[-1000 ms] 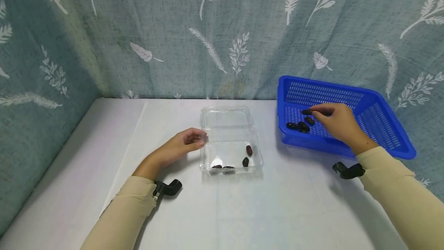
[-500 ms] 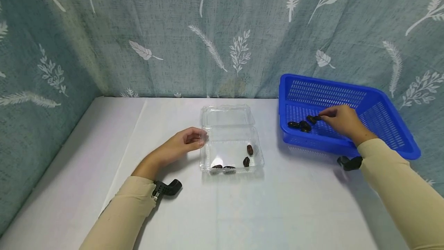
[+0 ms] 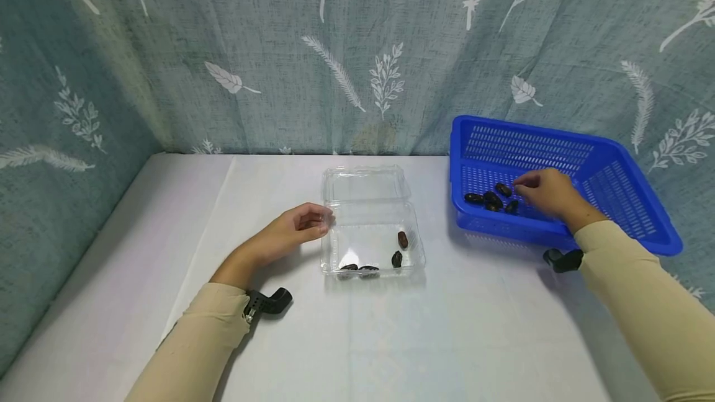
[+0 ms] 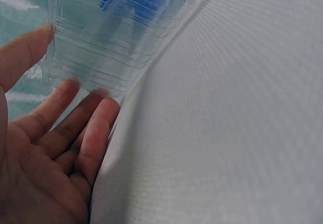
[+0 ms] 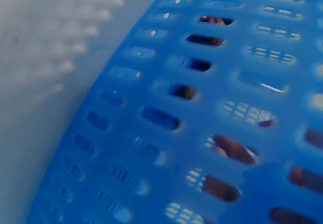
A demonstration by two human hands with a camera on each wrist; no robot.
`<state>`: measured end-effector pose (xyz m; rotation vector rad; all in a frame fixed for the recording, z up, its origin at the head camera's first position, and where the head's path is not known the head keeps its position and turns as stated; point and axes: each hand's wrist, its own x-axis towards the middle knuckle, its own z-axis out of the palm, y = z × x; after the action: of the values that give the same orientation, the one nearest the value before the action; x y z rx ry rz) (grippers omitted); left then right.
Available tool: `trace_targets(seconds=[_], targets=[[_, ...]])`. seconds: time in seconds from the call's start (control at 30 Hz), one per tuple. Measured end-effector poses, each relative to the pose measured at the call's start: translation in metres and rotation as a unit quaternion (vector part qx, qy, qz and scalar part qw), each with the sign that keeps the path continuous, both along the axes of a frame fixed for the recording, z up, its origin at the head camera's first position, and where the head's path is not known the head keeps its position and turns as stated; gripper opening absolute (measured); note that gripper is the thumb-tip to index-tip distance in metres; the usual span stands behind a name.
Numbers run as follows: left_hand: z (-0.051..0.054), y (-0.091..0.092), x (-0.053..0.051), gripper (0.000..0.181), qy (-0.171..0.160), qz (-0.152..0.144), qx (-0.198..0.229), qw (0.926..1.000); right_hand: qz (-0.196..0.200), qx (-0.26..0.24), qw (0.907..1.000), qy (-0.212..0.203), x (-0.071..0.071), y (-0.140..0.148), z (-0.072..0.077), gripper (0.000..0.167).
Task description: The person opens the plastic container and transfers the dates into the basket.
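In the head view my left hand [image 3: 287, 233] touches the left side of an open clear plastic clamshell box [image 3: 365, 247]. The left wrist view shows its thumb at the rim and fingertips against the ribbed side wall [image 4: 101, 42]. Inside the box lie several dark dates, one brown date [image 3: 403, 240] at the right and another date [image 3: 368, 272] along the front wall. My right hand [image 3: 550, 193] is inside a blue basket [image 3: 536, 126], thumb and forefinger slightly apart beside a date [image 3: 503, 190]; nothing shows between them. Several dates lie near it. The right wrist view shows mostly slotted basket wall [image 5: 166, 133].
A white cloth [image 3: 402, 340] covers the table. Behind it hangs a grey-green curtain [image 3: 268, 54] with white leaf prints. The box's raised lid [image 3: 365, 185] stands at the back, left of the basket.
My right hand has shifted slightly right and let go of the date it pinched. Dates in the basket now lie differently, more spread apart. My left hand and the box have stayed put.
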<state>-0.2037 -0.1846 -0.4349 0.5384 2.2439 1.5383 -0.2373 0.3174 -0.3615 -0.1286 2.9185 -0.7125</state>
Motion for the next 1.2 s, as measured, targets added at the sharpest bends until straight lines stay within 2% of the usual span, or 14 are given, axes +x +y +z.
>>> trace_targets(seconds=[0.13,0.27,0.37,0.47,0.6,0.7,0.9,1.07,1.2], targets=[[0.0,0.0,0.001,0.043,-0.004,-0.001,0.005,1.0,-0.006,-0.012,0.9976,0.069,0.006,-0.011,0.007,0.038],[0.001,0.0,-0.001,0.043,-0.003,0.0,0.007,1.0,-0.007,-0.063,0.9873,0.146,0.019,-0.039,0.02,0.038],[0.0,-0.003,-0.001,0.043,-0.005,0.003,0.01,0.9999,0.018,-0.116,0.9761,0.183,0.03,-0.07,0.027,0.033],[-0.001,-0.005,0.0,0.043,-0.008,0.002,0.01,0.9999,0.069,-0.156,0.9639,0.205,0.04,-0.099,0.026,0.025],[-0.001,-0.006,0.001,0.043,-0.005,0.001,0.011,0.9999,0.128,-0.198,0.9546,0.182,0.054,-0.133,0.02,0.018],[0.0,-0.006,0.002,0.042,-0.002,0.004,0.013,0.9999,0.16,-0.233,0.949,0.139,0.061,-0.159,0.014,0.017],[-0.001,-0.004,0.004,0.042,-0.01,0.004,0.013,0.9999,0.201,-0.277,0.9369,0.072,0.064,-0.205,-0.001,0.015],[-0.002,-0.002,0.005,0.042,-0.013,0.005,0.011,0.9998,0.229,-0.275,0.9332,0.028,0.061,-0.23,-0.013,0.015],[-0.001,0.0,0.002,0.042,-0.009,0.003,0.013,0.9999,0.252,-0.245,0.9362,0.003,0.058,-0.239,-0.021,0.016]])
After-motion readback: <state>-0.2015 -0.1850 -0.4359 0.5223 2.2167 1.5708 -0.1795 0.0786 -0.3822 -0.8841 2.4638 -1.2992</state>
